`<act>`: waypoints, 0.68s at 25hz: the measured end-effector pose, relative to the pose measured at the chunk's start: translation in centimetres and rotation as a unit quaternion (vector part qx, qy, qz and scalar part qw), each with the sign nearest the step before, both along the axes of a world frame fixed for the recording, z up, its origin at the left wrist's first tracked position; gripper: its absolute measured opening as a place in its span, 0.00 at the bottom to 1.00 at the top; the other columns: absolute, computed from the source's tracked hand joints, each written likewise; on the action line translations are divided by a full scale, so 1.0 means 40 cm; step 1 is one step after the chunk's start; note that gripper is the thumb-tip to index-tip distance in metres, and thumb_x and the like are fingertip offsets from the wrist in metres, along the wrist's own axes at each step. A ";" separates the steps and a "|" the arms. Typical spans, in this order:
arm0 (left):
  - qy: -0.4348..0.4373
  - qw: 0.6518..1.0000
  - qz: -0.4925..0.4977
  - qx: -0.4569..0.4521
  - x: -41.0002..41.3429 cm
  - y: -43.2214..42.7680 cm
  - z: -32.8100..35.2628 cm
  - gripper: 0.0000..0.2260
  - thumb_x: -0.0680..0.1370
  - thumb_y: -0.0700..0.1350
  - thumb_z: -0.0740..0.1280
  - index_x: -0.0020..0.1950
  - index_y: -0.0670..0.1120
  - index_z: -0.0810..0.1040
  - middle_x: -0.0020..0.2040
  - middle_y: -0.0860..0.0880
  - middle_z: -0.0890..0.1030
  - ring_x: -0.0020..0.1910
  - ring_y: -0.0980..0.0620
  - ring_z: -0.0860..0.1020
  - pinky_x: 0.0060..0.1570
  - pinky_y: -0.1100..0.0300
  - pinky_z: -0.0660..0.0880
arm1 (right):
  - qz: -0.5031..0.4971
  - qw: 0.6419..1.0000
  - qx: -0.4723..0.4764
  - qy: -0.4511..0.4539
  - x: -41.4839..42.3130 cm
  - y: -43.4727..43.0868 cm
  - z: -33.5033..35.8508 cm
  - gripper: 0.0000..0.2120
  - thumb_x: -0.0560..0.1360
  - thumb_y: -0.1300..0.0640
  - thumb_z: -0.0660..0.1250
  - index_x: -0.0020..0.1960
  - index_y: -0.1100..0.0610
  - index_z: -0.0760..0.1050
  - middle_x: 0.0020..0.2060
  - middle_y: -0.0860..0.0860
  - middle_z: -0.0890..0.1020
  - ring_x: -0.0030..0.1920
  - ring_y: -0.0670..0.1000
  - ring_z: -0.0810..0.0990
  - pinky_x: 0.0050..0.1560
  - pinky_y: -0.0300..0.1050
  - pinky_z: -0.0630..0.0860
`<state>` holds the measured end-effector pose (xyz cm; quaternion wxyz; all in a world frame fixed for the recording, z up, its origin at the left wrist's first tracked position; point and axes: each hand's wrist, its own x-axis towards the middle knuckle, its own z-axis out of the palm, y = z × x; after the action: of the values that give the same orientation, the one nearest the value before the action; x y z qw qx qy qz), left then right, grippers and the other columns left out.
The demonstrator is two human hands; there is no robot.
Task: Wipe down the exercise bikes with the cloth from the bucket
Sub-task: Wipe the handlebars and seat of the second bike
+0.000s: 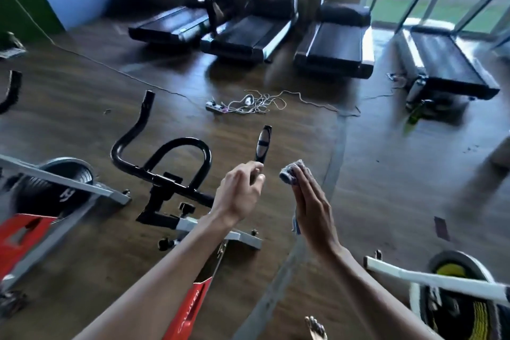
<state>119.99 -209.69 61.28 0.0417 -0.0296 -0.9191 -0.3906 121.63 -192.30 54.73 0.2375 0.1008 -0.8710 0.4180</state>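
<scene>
The red and grey exercise bike stands right below me, its black handlebars spread out in front. My left hand grips the right handlebar end, just below its grey grip. My right hand is beside it, fingers straight and flat against a small grey-blue cloth that bunches at the fingertips and hangs below the palm. The cloth is apart from the handlebar. No bucket is in view.
A second red bike is at the left and a white bike with a yellow-marked flywheel at the lower right. Several treadmills line the far wall. A power strip with tangled cords lies on the wooden floor.
</scene>
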 end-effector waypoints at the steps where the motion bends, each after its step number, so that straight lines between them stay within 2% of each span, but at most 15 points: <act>1: -0.001 1.000 0.018 0.000 -0.038 0.009 -0.005 0.12 0.79 0.46 0.65 0.63 0.50 0.79 0.58 0.50 0.83 0.55 0.50 0.80 0.57 0.53 0.76 | 0.016 1.000 0.011 0.008 -0.043 0.014 -0.011 0.20 0.83 0.53 0.57 0.74 0.57 0.70 0.75 0.50 0.69 0.76 0.50 0.66 0.72 0.55 0.67; 4: 0.002 0.997 0.073 0.003 -0.147 0.051 -0.024 0.12 0.81 0.42 0.62 0.63 0.48 0.79 0.60 0.48 0.81 0.57 0.49 0.80 0.59 0.58 0.74 | 0.082 0.994 0.045 0.063 -0.173 0.053 -0.042 0.20 0.83 0.59 0.60 0.74 0.58 0.69 0.75 0.52 0.68 0.77 0.52 0.64 0.73 0.56 0.67; 7: -0.010 0.987 0.156 0.031 -0.249 0.103 -0.049 0.16 0.82 0.38 0.59 0.68 0.44 0.76 0.65 0.46 0.78 0.63 0.49 0.76 0.62 0.66 0.66 | 0.157 0.976 0.066 0.140 -0.329 0.082 -0.063 0.20 0.80 0.66 0.64 0.72 0.64 0.70 0.73 0.58 0.70 0.76 0.57 0.66 0.72 0.58 0.69; 11: -0.059 0.959 0.253 0.109 -0.304 0.148 -0.105 0.19 0.81 0.38 0.58 0.72 0.44 0.73 0.69 0.46 0.77 0.68 0.51 0.73 0.69 0.62 0.67 | 0.248 0.954 0.063 0.159 -0.481 0.098 -0.102 0.21 0.79 0.69 0.65 0.72 0.64 0.70 0.72 0.59 0.72 0.75 0.59 0.67 0.69 0.61 0.71; 15: -0.050 0.941 0.306 0.136 -0.283 0.201 -0.167 0.18 0.82 0.37 0.59 0.70 0.47 0.74 0.64 0.49 0.78 0.63 0.55 0.74 0.56 0.75 0.65 | 0.316 0.932 0.068 0.163 -0.563 0.105 -0.153 0.22 0.80 0.68 0.65 0.73 0.62 0.69 0.73 0.59 0.70 0.76 0.60 0.65 0.70 0.63 0.69; 17: -0.035 0.937 0.321 0.130 -0.279 0.222 -0.183 0.19 0.81 0.36 0.60 0.70 0.48 0.74 0.64 0.51 0.77 0.63 0.57 0.73 0.60 0.73 0.64 | 0.335 0.922 0.087 0.173 -0.599 0.086 -0.171 0.22 0.81 0.67 0.64 0.74 0.62 0.68 0.75 0.57 0.67 0.77 0.60 0.62 0.72 0.62 0.67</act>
<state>108.82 -200.80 53.94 0.1363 0.2862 -0.8219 -0.4733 97.68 -188.86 47.87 0.2209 0.4776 -0.7649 0.3715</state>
